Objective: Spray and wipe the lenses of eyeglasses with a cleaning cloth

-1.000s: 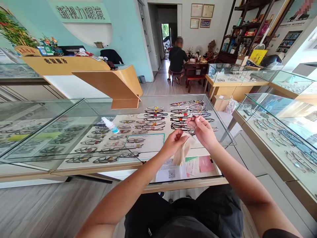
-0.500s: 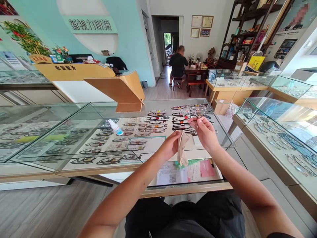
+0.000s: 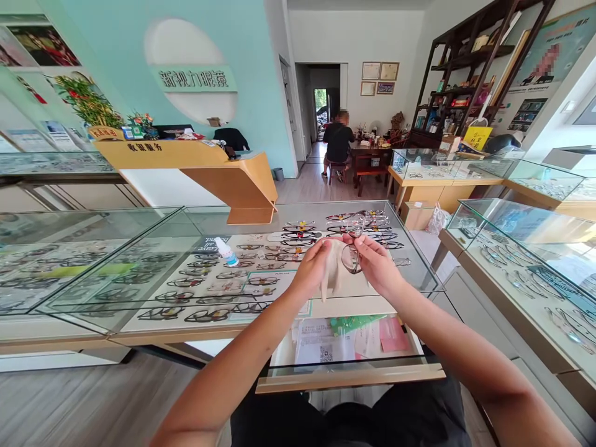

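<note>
My left hand is closed on a beige cloth, whose loose end hangs down over the glass case. Pinched in my right hand is a pair of eyeglasses, tilted, with one lens below my fingers and the other above. The cloth lies right beside the eyeglasses; I cannot tell whether it touches a lens. Both hands are above the glass display case. A white spray bottle with a blue label stands on the glass to the left of my hands.
Rows of spectacle frames lie inside the case. An open drawer with papers juts out towards my lap. Another glass case stands at the right. Farther back are a wooden counter and a seated person.
My hands have come together, bringing the cloth beside the eyeglasses. The eyeglasses have turned so that a lens faces me. My view has tilted upward a little.
</note>
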Tool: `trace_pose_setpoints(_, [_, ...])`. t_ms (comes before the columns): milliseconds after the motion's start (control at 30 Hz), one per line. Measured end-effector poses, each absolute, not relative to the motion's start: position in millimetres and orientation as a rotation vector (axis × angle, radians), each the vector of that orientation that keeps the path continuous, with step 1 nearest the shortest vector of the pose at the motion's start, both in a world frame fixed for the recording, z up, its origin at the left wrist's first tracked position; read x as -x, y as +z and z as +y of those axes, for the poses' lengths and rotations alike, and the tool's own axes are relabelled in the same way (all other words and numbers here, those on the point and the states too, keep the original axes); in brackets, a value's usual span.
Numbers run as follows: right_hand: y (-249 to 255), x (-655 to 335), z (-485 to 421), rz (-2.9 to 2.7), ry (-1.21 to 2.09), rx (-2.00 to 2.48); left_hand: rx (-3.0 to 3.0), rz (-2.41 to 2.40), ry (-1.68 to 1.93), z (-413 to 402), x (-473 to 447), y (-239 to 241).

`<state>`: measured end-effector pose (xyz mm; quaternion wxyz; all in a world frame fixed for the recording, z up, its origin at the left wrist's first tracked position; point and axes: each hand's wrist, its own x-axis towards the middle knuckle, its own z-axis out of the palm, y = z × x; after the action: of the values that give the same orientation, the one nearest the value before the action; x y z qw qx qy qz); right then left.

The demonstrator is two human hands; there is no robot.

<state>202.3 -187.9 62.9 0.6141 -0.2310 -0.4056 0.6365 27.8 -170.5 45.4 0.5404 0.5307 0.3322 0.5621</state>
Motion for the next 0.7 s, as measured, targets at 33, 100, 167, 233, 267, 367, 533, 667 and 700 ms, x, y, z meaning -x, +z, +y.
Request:
trace_pose_setpoints(33, [68.7, -201.4, -186.5, -0.958, 1.45, 0.522, -1.323, 0.787, 1.344, -169.4, -28.3, 56.8])
trace_pose_setpoints(100, [82.2, -200.1, -182.9, -1.001, 1.408, 0.499, -1.437, 0.794, 1.368, -167.6, -29.6, 81.9])
trace_pose_setpoints(167, [97.1, -199.2, -178.6, -1.047, 1.352, 0.488, -1.547, 0.822, 1.383, -166.4, -30.7, 107.7])
trace_pose_setpoints(233, [112.2, -198.5, -173.8, -1.089, 1.282, 0.488, -1.662, 0.851, 1.386, -165.8, -31.3, 132.1])
trace_pose_setpoints(267, [119.5, -198.1, -171.4, -1.1, 1.247, 0.49, -1.717, 0.86, 1.399, -166.1, -31.5, 143.2])
trace_pose_setpoints(367, [140.2, -196.8, -165.3, -1.09, 1.156, 0.48, -1.848, 0.851, 1.509, -170.3, -33.2, 170.4])
trace_pose_setpoints(533, [167.3, -194.0, -163.2, -1.074, 1.044, 0.378, -1.988, 0.726, 1.55, -185.9, -38.4, 189.3])
trace_pose_setpoints(667, [174.9, -194.5, -167.5, -1.097, 1.064, 0.322, -1.943, 0.745, 1.727, -189.6, -42.2, 184.1])
trace_pose_setpoints(700, [174.3, -195.0, -168.7, -1.114, 1.084, 0.316, -1.918, 0.782, 1.764, -188.1, -42.8, 182.1])
